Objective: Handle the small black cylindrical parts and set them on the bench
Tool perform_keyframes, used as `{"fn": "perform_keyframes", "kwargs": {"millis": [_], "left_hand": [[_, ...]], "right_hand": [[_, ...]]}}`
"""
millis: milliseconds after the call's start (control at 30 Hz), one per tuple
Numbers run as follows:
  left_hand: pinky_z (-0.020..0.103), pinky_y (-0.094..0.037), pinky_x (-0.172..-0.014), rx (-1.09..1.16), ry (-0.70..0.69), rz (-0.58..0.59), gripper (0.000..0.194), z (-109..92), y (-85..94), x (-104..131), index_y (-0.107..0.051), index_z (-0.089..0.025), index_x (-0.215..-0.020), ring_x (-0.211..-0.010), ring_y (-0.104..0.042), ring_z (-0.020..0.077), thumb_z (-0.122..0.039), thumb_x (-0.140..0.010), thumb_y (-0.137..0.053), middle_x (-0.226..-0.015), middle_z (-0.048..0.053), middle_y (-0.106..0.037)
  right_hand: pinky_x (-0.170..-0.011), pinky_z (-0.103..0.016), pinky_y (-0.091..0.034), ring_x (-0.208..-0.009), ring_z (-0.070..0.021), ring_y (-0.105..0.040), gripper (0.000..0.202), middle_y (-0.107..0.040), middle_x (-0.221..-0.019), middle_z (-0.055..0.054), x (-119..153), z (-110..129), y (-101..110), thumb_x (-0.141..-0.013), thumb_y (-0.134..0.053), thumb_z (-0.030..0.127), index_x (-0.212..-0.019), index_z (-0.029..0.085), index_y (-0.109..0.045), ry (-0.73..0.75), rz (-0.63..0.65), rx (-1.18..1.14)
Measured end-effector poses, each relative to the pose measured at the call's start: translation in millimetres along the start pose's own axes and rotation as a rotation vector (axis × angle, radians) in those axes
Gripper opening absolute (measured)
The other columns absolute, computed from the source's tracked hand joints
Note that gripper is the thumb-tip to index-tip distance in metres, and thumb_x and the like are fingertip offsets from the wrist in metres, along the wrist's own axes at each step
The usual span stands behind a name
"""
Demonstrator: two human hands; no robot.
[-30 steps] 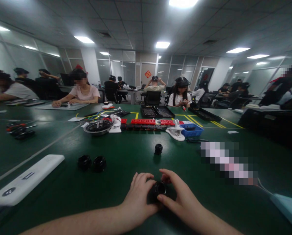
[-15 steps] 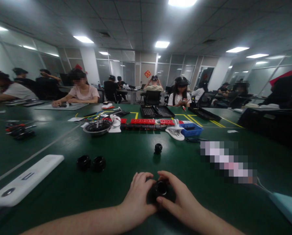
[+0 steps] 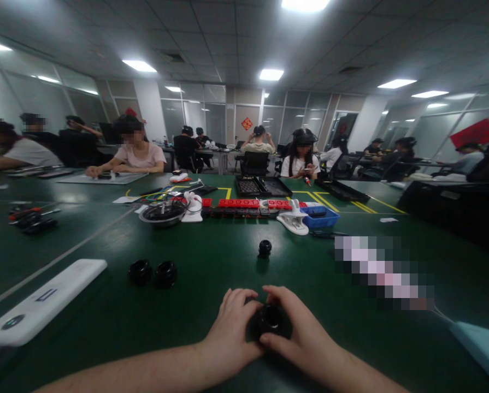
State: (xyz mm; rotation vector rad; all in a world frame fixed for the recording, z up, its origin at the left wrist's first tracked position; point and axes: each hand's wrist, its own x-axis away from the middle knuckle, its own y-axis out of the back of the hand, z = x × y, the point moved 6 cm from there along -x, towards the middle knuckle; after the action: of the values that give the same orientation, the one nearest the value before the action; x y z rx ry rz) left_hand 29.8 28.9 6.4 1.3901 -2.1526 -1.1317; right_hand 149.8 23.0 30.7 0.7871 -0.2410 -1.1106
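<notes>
A black ring-shaped fitting (image 3: 271,318), possibly a cable gland, is held low over the green table with its round hole facing up. My right hand (image 3: 299,327) wraps its right side, thumb across the near edge and fingers over the far side. From the left, my left hand (image 3: 235,322) curls its fingers against it; that thumb is partly hidden. Just beyond my hands stands a smaller black fitting (image 3: 264,249). Two more black fittings, a left one (image 3: 140,272) and a right one (image 3: 166,273), lie side by side to the left.
A white oblong device (image 3: 47,300) lies at left, with screwdrivers (image 3: 33,218) behind. Farther back are a metal bowl (image 3: 162,213), red parts (image 3: 239,203), a white clip stand (image 3: 294,219) and a blue bin (image 3: 321,216). A pixelated object (image 3: 381,273) lies right. People sit across.
My right thumb has slid slightly down and left along the near edge of the fitting. The fitting has turned or tilted a little; the other fittings stay where they were.
</notes>
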Motion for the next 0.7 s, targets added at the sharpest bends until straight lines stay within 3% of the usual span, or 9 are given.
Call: {"fn": "perform_keyframes", "kwargs": {"millis": [100,300,400,500,700], "left_hand": [[0.051,-0.016,-0.102,-0.002,-0.007,0.0,0.041,-0.9,-0.2,-0.1,-0.058,-0.022,-0.101,-0.11,-0.039,0.0292,-0.026,-0.062,-0.07,-0.113,0.007,-0.048],[0.052,-0.015,-0.102,0.007,0.018,0.02,0.041,-2.7,1.2,-1.5,-0.058,-0.021,-0.1,-0.11,-0.04,0.0288,-0.026,-0.061,-0.069,-0.113,0.007,-0.049],[0.051,-0.014,-0.103,0.009,0.009,0.035,0.042,-2.8,0.5,-1.8,-0.058,-0.021,-0.1,-0.11,-0.041,0.0282,-0.026,-0.059,-0.07,-0.113,0.008,-0.049],[0.05,-0.013,-0.104,0.006,0.007,0.029,0.044,-2.0,-0.1,-1.2,-0.057,-0.02,-0.102,-0.109,-0.041,0.0274,-0.024,-0.06,-0.069,-0.113,0.008,-0.049],[0.05,-0.013,-0.103,0.018,0.009,0.035,0.05,-3.5,0.3,-0.4,-0.054,-0.023,-0.109,-0.109,-0.042,0.0271,-0.027,-0.062,-0.068,-0.112,0.007,-0.05]], "right_hand": [[-0.09,-0.041,-0.042,-0.102,-0.0237,-0.053,0.055,-0.056,-0.109,-0.01,1.8,0.3,2.3,-0.068,-0.06,0.012,-0.119,0.019,-0.042,0.042,-0.025,-0.015],[-0.098,-0.043,-0.034,-0.117,-0.024,-0.043,0.069,-0.044,-0.129,-0.012,6.5,7.4,1.3,-0.069,-0.056,0.01,-0.131,0.02,-0.028,0.121,0.024,-0.032],[-0.097,-0.044,-0.036,-0.114,-0.0262,-0.045,0.072,-0.046,-0.125,-0.013,2.6,4.2,-0.3,-0.064,-0.065,0.014,-0.128,0.017,-0.033,0.028,0.025,-0.013],[-0.093,-0.042,-0.04,-0.106,-0.0247,-0.051,0.063,-0.054,-0.114,-0.011,-0.7,-0.3,-1.3,-0.063,-0.064,0.014,-0.121,0.017,-0.041,-0.037,0.01,-0.009],[-0.094,-0.043,-0.039,-0.11,-0.0245,-0.05,0.057,-0.053,-0.12,-0.011,4.6,6.0,1.7,-0.068,-0.054,0.011,-0.123,0.019,-0.04,0.084,0.017,-0.016]]}}
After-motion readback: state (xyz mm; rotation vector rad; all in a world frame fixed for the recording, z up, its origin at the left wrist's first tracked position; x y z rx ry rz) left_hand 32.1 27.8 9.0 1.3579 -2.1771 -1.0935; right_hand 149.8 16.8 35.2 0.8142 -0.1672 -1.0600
